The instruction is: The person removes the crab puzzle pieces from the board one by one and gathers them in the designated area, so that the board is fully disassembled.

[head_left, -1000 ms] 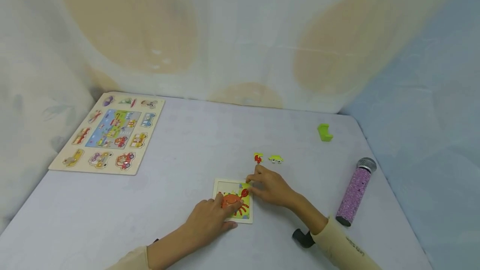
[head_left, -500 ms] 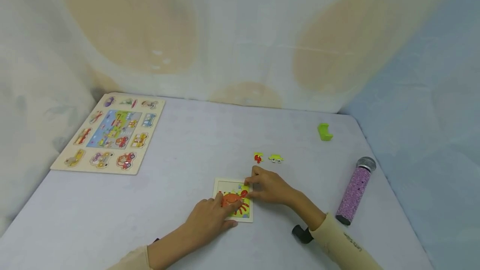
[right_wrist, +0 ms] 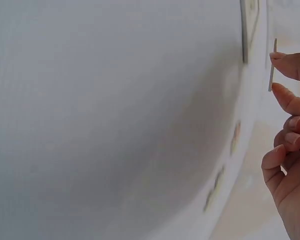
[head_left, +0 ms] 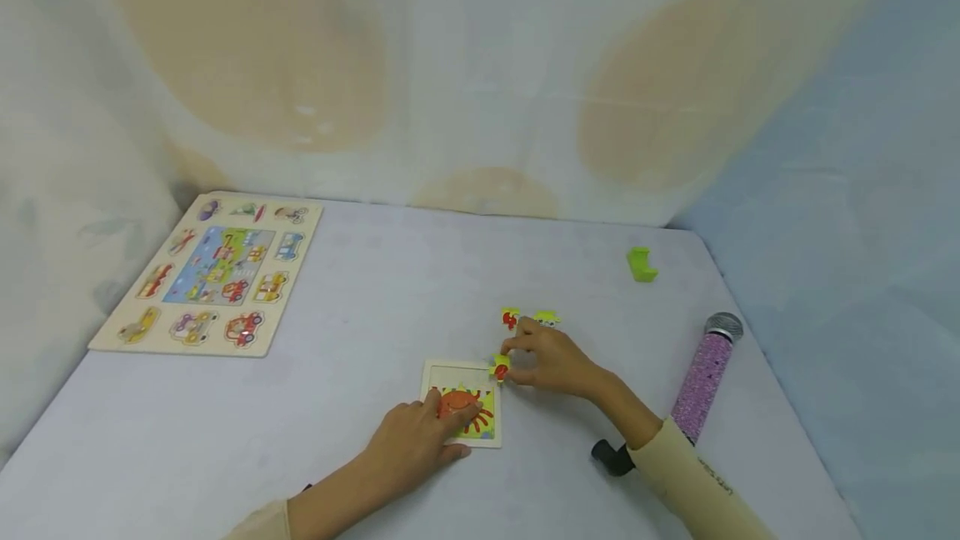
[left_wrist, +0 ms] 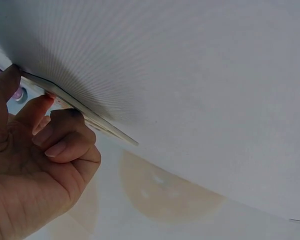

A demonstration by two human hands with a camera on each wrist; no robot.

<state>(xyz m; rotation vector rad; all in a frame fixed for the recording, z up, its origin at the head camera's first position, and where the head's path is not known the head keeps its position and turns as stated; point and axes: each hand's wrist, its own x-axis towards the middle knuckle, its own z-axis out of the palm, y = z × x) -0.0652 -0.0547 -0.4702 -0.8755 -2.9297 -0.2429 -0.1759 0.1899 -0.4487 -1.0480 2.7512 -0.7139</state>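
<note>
A small square crab jigsaw point(head_left: 459, 400) lies in its pale wooden frame point(head_left: 450, 364), its upper strip bare of pieces. My left hand point(head_left: 408, 440) presses fingertips onto the crab, its thumb by the frame's near edge; the left wrist view shows the thumb tip at the board's edge point(left_wrist: 90, 114). Between thumb and index finger, my right hand point(head_left: 558, 361) pinches a yellow and red jigsaw piece point(head_left: 500, 368) at the frame's upper right corner. In the right wrist view that piece point(right_wrist: 272, 65) is held edge-on above the table. Two loose pieces lie beyond: one red-yellow point(head_left: 510, 318), one yellow-green point(head_left: 547, 317).
At the far left lies a large wooden vehicle puzzle board point(head_left: 180, 347). A purple glitter microphone point(head_left: 701, 382) lies on the right, partly behind the right sleeve. Near that sleeve is a black object point(head_left: 613, 458). A green block point(head_left: 641, 264) sits towards the back right.
The right hand has lifted the yellow-red piece out of the frame's right side, moving it slightly up and away. The left hand stays on the crab.
</note>
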